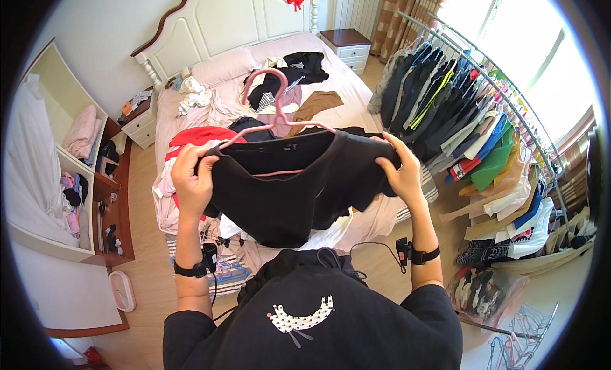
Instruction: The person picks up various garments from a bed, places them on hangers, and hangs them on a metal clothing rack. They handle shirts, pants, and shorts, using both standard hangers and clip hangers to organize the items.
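Note:
A black short-sleeved top (277,205) hangs on a pink clothes hanger (279,113), held up in front of me over the bed. My left hand (193,176) grips the top's shoulder at the left, thumb in front and fingers behind. At the opposite shoulder, my right hand (400,167) pinches the fabric between thumb and fingers. The hanger's hook rises above the wide neckline, and part of its lower bar shows inside the neck opening. The hanger's ends are hidden by cloth and hands.
Clothes lie strewn over the bed (346,110), among them a brown garment (317,107) and red cloth (205,135). A full clothes rack (496,69) stands at the right by the window. Open shelving (90,165) is at the left. Spare hangers (518,341) hang at lower right.

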Motion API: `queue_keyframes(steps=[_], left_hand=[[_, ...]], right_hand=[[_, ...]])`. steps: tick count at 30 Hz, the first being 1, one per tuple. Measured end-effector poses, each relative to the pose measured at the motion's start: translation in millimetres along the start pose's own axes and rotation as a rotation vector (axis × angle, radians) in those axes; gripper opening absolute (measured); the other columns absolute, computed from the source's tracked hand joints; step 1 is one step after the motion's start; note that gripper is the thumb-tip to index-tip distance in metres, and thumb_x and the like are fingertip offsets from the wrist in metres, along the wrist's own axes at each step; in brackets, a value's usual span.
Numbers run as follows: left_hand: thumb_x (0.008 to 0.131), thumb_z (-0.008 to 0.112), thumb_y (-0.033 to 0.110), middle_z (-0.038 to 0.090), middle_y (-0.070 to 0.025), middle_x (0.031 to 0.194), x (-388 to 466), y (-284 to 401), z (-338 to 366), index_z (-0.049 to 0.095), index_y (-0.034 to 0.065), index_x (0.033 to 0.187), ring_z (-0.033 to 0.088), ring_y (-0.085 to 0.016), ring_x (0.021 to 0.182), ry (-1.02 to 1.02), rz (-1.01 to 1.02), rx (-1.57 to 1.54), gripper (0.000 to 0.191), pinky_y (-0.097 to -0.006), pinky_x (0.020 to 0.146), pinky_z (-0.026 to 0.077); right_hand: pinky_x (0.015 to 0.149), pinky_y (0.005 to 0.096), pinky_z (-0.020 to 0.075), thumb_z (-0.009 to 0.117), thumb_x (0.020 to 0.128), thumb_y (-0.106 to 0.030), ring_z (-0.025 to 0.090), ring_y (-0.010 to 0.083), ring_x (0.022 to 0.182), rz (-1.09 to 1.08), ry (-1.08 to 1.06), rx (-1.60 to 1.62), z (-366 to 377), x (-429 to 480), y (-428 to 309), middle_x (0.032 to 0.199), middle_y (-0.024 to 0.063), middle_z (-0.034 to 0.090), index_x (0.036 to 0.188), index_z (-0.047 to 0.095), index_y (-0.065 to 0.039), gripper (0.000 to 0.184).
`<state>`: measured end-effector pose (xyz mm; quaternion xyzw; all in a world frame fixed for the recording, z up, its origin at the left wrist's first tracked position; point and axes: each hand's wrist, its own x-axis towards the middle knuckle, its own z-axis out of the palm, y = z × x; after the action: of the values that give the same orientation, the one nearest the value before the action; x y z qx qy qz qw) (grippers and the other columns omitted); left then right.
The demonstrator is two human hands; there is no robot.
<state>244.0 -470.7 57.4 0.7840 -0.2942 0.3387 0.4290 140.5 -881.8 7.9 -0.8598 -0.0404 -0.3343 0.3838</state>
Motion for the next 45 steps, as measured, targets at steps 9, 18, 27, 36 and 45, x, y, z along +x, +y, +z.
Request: queue_keyframes(steps=[9,18,27,36,45], left_hand=[[0.087,0.075,0.01,0.056,-0.0078,0.074,-4,3,-4,0.065,-0.0011,0.087,0.053,-0.021,0.066,-0.047,-0.024,0.038,0.015,-0.0302,0.063,0.042],[0.082,0.076,0.004,0.059,-0.0113,0.075,0,12,10,0.065,-0.0009,0.087,0.057,-0.026,0.065,-0.068,-0.001,0.097,0.012,-0.0323,0.06,0.045],[0.085,0.076,0.01,0.057,-0.0126,0.077,-10,11,19,0.064,-0.002,0.094,0.056,-0.028,0.065,-0.204,-0.088,0.117,0.019,-0.0339,0.06,0.044],[0.086,0.08,0.011,0.067,0.0006,0.085,-32,-43,15,0.07,-0.0001,0.097,0.06,-0.008,0.079,-0.216,-0.618,-0.085,0.019,-0.0254,0.074,0.049],[0.081,0.085,0.021,0.062,-0.0108,0.133,-112,-92,86,0.05,-0.0013,0.139,0.057,-0.02,0.122,0.066,-1.012,-0.683,0.071,-0.0336,0.106,0.043]], right_hand=[[0.094,0.036,0.0494,0.062,0.096,-0.009,0.065,0.028,0.106,0.012,0.082,-0.192,-5,9,23,0.111,0.0131,0.071,0.124,0.065,-0.003,0.029],[0.067,0.0365,0.0511,0.069,0.092,-0.012,0.067,0.0313,0.074,-0.236,-0.013,-0.129,34,17,8,0.082,0.0118,0.068,0.099,0.068,-0.007,0.009],[0.062,0.0334,0.0496,0.069,0.092,-0.009,0.065,0.0285,0.068,-0.206,-0.144,0.035,41,31,25,0.079,0.012,0.067,0.097,0.069,-0.003,0.008],[0.072,0.0258,0.0491,0.062,0.099,-0.008,0.062,0.0176,0.074,-0.181,-0.114,0.067,36,59,92,0.086,0.0122,0.068,0.101,0.066,0.004,0.013],[0.077,0.0232,0.0481,0.065,0.099,-0.012,0.06,0.011,0.079,0.021,-0.216,0.13,50,75,118,0.086,0.0085,0.068,0.105,0.067,0.004,0.017]])
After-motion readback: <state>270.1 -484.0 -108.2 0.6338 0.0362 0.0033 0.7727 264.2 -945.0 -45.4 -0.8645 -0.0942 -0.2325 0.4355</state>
